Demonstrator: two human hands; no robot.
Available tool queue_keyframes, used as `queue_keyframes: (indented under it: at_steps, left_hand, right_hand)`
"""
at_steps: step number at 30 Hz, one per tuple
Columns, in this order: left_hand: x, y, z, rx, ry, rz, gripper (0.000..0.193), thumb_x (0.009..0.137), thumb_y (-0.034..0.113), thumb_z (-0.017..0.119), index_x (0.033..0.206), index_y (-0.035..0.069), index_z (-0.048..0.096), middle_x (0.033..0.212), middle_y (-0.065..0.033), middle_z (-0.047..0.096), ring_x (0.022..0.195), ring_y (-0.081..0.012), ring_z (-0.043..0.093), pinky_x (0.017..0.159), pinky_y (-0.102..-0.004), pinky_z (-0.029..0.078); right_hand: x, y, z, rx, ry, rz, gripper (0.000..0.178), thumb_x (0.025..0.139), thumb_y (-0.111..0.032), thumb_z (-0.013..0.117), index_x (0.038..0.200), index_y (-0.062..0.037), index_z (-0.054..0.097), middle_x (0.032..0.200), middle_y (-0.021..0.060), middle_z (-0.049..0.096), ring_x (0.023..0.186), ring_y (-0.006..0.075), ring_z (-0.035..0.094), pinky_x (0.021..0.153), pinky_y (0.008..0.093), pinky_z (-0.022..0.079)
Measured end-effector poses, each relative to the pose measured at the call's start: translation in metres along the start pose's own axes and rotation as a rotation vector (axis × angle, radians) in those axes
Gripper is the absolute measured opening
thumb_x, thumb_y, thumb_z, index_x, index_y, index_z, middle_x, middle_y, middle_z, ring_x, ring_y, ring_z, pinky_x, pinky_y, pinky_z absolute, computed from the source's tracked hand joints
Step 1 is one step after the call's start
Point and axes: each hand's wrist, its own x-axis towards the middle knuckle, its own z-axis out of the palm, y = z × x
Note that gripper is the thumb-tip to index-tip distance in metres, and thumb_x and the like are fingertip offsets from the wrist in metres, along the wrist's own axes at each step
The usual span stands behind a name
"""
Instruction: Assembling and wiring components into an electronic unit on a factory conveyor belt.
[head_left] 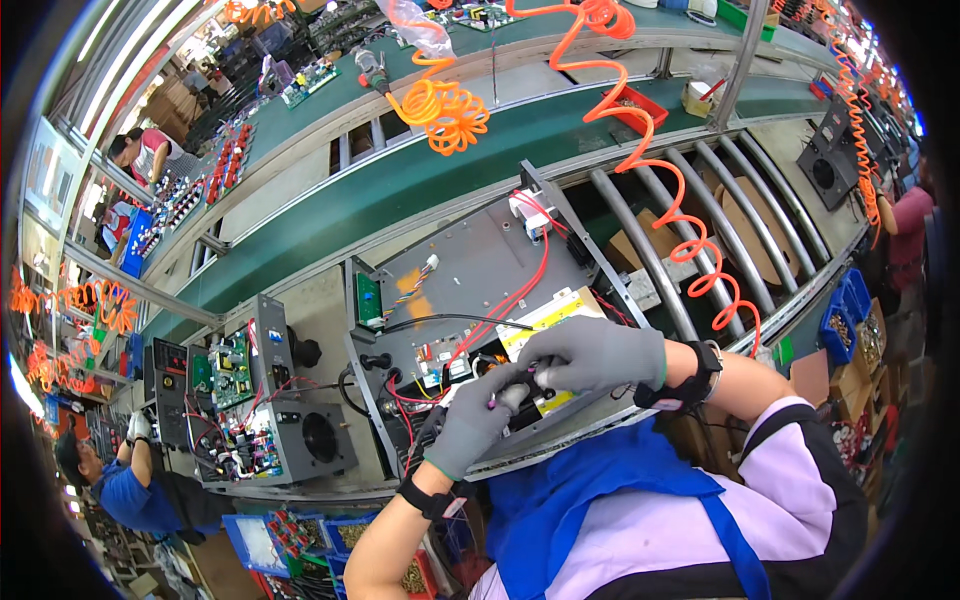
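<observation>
An open grey metal chassis (pixel 470 262) lies in front of me on the line. Both my hands wear grey gloves and meet over its near side. My left hand (pixel 472 428) has its fingers pinched at a small dark part there, and my right hand (pixel 600 354) pinches close beside it. What exactly the fingertips hold is hidden. Under the right hand sits a yellow-and-white panel (pixel 565 308). Red wires (pixel 520 292) and a black cable (pixel 450 318) run across the chassis. A green circuit board (pixel 369 296) stands at its left wall, and a white block-shaped component (pixel 530 212) at the far end.
Metal rollers (pixel 645 255) lie to the right, with an orange coiled hose (pixel 690 230) hanging over them. Another unit with a fan (pixel 320 437) stands left, near a co-worker in blue (pixel 135 492). A red tray (pixel 637 110) sits behind; blue bins (pixel 838 333) are at the right.
</observation>
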Motion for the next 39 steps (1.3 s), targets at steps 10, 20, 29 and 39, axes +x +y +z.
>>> queue_keyframes:
  at_steps: [10, 20, 29, 39]
  left_hand:
    - [-0.002, -0.018, 0.002, 0.137, 0.087, 0.191, 0.025, 0.087, 0.008, 0.059, 0.109, -0.002, 0.061, 0.095, -0.0105, 0.064, 0.087, -0.0183, 0.06, 0.08, -0.03, 0.047]
    - [-0.008, -0.061, -0.016, 0.5, 0.057, 0.353, 0.017, 0.086, 0.011, 0.063, 0.1, 0.002, 0.065, 0.098, -0.0112, 0.065, 0.095, -0.0207, 0.061, 0.084, -0.0287, 0.047]
    - [0.002, -0.02, 0.001, -0.319, 0.168, -0.231, 0.027, 0.095, 0.017, 0.053, 0.115, 0.001, 0.061, 0.1, -0.0039, 0.063, 0.08, -0.0068, 0.059, 0.064, -0.0202, 0.048]
    - [0.016, -0.02, -0.008, 0.124, 0.095, -0.018, 0.022, 0.092, 0.015, 0.055, 0.107, 0.0, 0.059, 0.088, -0.0177, 0.062, 0.079, -0.0259, 0.062, 0.072, -0.0345, 0.048]
  right_hand:
    - [-0.012, 0.009, 0.029, -0.132, 0.329, -0.149, 0.014, 0.082, -0.013, 0.06, 0.092, -0.0039, 0.064, 0.08, 0.0137, 0.063, 0.073, 0.0295, 0.063, 0.067, 0.0369, 0.05]
    - [-0.024, 0.016, 0.039, -0.064, 0.444, -0.254, 0.01, 0.077, -0.008, 0.064, 0.088, -0.0063, 0.064, 0.074, 0.0095, 0.062, 0.066, 0.0253, 0.062, 0.061, 0.0346, 0.049]
    - [-0.058, 0.025, 0.033, -0.05, -0.129, -0.394, 0.018, 0.084, -0.023, 0.063, 0.094, -0.0079, 0.066, 0.075, 0.0085, 0.062, 0.069, 0.0261, 0.062, 0.062, 0.0359, 0.048]
    - [0.036, 0.026, 0.022, 0.074, 0.321, -0.151, 0.021, 0.085, -0.019, 0.059, 0.1, -0.0039, 0.064, 0.081, 0.012, 0.064, 0.071, 0.0274, 0.063, 0.067, 0.0348, 0.05]
